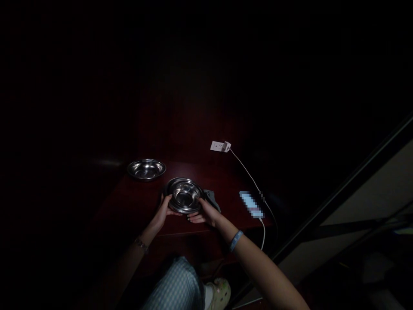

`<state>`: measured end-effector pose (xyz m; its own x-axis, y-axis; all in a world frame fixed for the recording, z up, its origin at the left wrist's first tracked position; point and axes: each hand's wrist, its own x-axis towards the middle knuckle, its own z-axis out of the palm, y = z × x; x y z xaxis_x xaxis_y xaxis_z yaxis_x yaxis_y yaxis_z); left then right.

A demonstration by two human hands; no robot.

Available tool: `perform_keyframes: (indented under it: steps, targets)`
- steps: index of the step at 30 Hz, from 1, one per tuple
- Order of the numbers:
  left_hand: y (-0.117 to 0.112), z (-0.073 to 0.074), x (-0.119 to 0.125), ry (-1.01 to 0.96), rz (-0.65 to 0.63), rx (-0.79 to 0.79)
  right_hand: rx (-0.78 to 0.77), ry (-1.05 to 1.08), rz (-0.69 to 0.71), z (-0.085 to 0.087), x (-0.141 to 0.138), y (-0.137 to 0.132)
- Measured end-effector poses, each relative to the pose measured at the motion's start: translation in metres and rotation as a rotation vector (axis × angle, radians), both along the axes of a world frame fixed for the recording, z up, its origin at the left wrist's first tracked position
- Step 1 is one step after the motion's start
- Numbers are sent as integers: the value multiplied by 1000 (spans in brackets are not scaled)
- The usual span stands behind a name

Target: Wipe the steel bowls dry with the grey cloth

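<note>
Very dim; only the near middle of the scene reads.

Hands: left hand (164, 211) and right hand (202, 214) are apart, each clamped on an opposite side of the bowl (184, 196), fingers underneath at the rim. The bowl is steel and shallow, and sits at the near edge of the table (135, 202), mouth up and tipped slightly toward the person. Cannot tell whether its base touches the wood or hangs just above it.

Risks, as I judge them:
- Polished steel held only by the rim could slip and rotate out of the fingers. With the table edge right under the hands, it would fall toward the lap or the shoe (220, 292) below.
- Poor light makes the table edge hard to place, so a bowl set down here might land half off it.
- The cloth (213, 198) lies just beside the bowl on its right and partly behind it. A base resting on that fold would sit tilted and could rock.

Around:
- Second bowl (146, 168), far left, well apart from the hands, flat on the table.
- Phone (251, 204) at the right end of the table, near the right forearm.
- Cable (248, 173) runs from the phone up to the charger (221, 146) on the far wall. A sweep of the right arm could snag it and drag the phone off.
- Wristband (236, 240) on the right wrist, bracelet (141, 244) on the left; neither touches anything.
</note>
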<state>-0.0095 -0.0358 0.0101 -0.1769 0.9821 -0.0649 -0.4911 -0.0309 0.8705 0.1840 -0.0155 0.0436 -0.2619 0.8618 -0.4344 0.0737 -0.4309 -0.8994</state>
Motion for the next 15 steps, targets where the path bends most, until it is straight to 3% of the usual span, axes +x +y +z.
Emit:
perform_keyframes:
  steps: [7,15]
  targets:
    - [-1,8,-1,-44,-41,-127,-188,166,7,12,-9,-8]
    - [3,5,0,57,-51,-156,-76,218,-121,4,-5,-15]
